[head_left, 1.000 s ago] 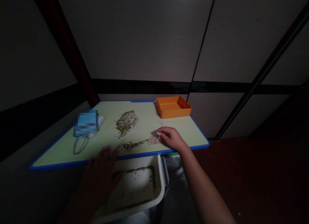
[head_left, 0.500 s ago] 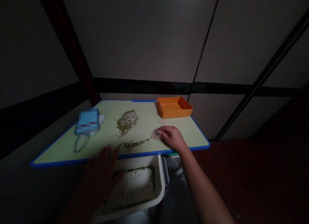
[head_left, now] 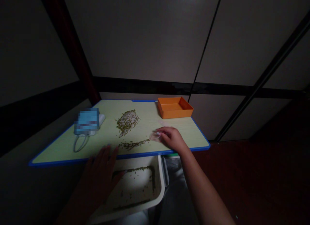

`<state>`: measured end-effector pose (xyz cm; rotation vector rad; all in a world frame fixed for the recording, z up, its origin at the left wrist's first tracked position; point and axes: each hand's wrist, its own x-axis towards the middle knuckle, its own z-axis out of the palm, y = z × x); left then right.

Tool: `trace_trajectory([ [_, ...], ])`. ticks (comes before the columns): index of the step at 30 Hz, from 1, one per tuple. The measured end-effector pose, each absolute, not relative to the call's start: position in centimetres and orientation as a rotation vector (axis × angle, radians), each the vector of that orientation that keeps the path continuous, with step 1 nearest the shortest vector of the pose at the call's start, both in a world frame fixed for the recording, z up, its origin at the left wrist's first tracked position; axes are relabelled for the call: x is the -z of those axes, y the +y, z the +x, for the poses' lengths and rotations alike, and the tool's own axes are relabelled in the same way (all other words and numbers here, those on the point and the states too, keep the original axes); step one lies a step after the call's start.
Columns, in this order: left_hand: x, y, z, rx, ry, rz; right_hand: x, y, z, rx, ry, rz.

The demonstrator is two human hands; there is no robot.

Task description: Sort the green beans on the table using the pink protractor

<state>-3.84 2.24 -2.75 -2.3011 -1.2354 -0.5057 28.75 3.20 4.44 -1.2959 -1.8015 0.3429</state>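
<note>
My right hand is above the right half of the pale table, its fingers pinched on a small, see-through plastic piece. The piece's left edge touches the end of a thin line of green beans or grains near the table's front edge. Behind that line lies a larger pile of green and whitish grains. My left hand is in shadow, fingers stretched out and apart at the front edge, above the left side of a white tub. It appears to hold nothing.
The blue-edged table carries an orange tray at the back right. A blurred blue packet with a white looped cord lies at the left. Grains cling inside the tub below the front edge. Panelled doors stand behind.
The plastic piece has shifted slightly left at the end of the grain line, and a few loose grains show beside it. My left hand has stayed nearly still.
</note>
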Motion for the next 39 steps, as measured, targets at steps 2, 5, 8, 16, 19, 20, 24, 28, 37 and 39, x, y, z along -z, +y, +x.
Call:
trace_trajectory([
  [2,2.7,2.2,-3.8,0.496,-1.222,-2.297,-4.4,3.2,28.8,-0.333,-1.814,-1.295],
  [5,2.6,2.2,-3.9,0.494,-1.227,-2.297,-4.4,3.3,28.8,-0.33,-1.849,-1.287],
  [8,2.6,2.1,-3.9,0.507,-1.243,-2.3,-4.3,3.3,28.8,-0.354,-1.853,-1.272],
  [16,2.5,2.1,-3.8,0.472,-1.308,-2.32,-4.4,3.4,28.6,-0.379,-1.858,-1.287],
  [19,2.5,2.1,-3.7,0.485,-1.348,-2.354,-4.4,3.4,28.6,-0.359,-1.862,-1.314],
  [20,2.5,2.1,-3.6,0.49,-1.352,-2.358,-4.4,3.4,28.6,-0.346,-1.86,-1.328],
  [24,2.2,2.0,-3.6,0.474,-1.331,-2.345,-4.5,3.3,28.6,-0.277,-1.851,-1.389],
  [28,1.8,1.8,-3.5,0.399,-1.348,-2.361,-4.6,3.4,28.5,-0.25,-1.855,-1.417],
  [37,1.1,1.4,-3.0,0.314,-1.421,-2.356,-4.6,3.3,28.4,-0.254,-1.906,-1.34],
  [39,1.2,1.4,-3.1,0.317,-1.411,-2.344,-4.6,3.4,28.4,-0.257,-1.901,-1.332],
])
